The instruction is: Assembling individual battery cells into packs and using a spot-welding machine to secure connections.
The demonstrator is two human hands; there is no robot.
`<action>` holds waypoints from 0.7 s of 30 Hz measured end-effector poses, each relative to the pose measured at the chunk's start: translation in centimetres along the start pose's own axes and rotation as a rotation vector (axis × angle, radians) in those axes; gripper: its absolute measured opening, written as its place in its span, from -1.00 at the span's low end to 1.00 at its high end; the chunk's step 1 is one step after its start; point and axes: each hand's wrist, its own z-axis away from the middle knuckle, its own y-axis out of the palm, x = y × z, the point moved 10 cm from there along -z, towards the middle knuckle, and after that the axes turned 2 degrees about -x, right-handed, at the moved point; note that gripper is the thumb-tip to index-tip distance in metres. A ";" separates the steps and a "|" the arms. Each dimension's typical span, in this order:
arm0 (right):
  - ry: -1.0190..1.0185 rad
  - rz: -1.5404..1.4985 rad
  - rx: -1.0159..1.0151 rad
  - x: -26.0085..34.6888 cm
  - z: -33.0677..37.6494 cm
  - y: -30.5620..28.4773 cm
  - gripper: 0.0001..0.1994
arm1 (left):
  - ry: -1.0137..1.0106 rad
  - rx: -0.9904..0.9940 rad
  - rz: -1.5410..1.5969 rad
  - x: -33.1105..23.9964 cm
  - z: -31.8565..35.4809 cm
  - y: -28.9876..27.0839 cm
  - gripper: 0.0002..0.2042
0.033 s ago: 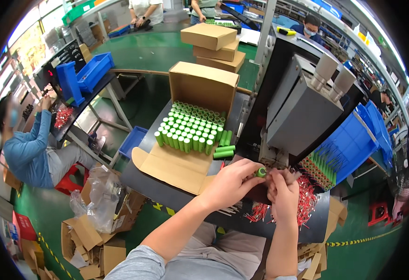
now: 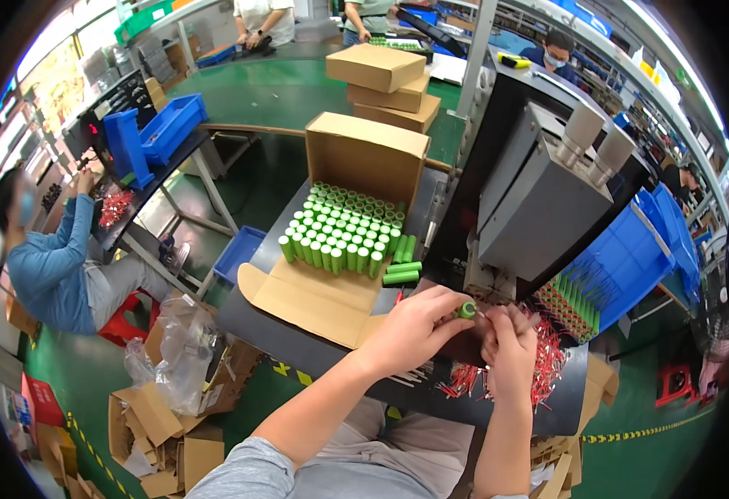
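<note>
Pinched in the left hand [image 2: 421,323], the green cell [image 2: 466,310], at seven o'clock from the grey machine [image 2: 535,195], could slip if that fingertip grip loosens; the right hand [image 2: 510,343] is curled closed, contents unclear.

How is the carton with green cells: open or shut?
Open: one carton panel stands raised behind the exposed green cells, and the front flap lies spread.

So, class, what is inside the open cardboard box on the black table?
Rows of upright green cylinders stand packed inside the box; the bottom beneath them is covered from view.
</note>
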 end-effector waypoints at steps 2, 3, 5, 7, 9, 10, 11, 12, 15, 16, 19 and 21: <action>-0.098 0.074 -0.166 0.4 0.7 -2.8 -0.83 | -0.027 0.010 0.027 -0.3 0.2 -0.3 -0.74; -0.156 0.099 -0.231 0.7 1.1 -4.5 -0.81 | -0.057 0.031 0.065 -0.2 0.4 -0.2 -0.74; -0.215 0.248 -0.354 1.2 2.0 -8.3 -0.79 | -0.010 0.051 0.008 -0.8 1.0 -0.3 -0.73; -0.435 0.474 -0.348 1.4 2.1 -11.3 -0.78 | -0.054 0.092 0.072 -1.8 1.6 -0.7 -0.72; -0.295 0.604 -0.300 0.5 2.6 -12.5 -0.84 | -0.135 0.096 0.178 -1.9 2.5 -1.3 -0.73; -0.311 0.797 -0.293 0.7 3.0 -11.8 -0.87 | -0.205 0.113 0.293 -1.5 3.0 -1.4 -0.73; -0.328 0.989 -0.286 0.7 3.3 -11.1 -0.88 | -0.210 0.108 0.288 -1.4 3.2 -2.0 -0.73; -0.291 0.931 -0.274 0.0 3.5 -10.8 -0.85 | -0.230 0.151 0.271 -1.2 3.5 -2.1 -0.75; -0.475 1.074 -0.227 -0.9 3.7 -10.4 -0.85 | -0.216 0.123 0.275 -0.8 3.8 -2.7 -0.77; -0.475 1.069 -0.221 -1.2 3.5 -10.9 -0.85 | -0.177 0.057 0.300 -0.9 3.7 -3.4 -0.78; -0.529 1.047 -0.190 -1.3 3.7 -10.5 -0.86 | -0.232 0.036 0.233 -0.2 3.0 -4.0 -0.78; -0.524 1.103 -0.205 -1.3 3.9 -10.4 -0.87 | -0.244 -0.012 0.221 -0.8 2.4 -4.4 -0.81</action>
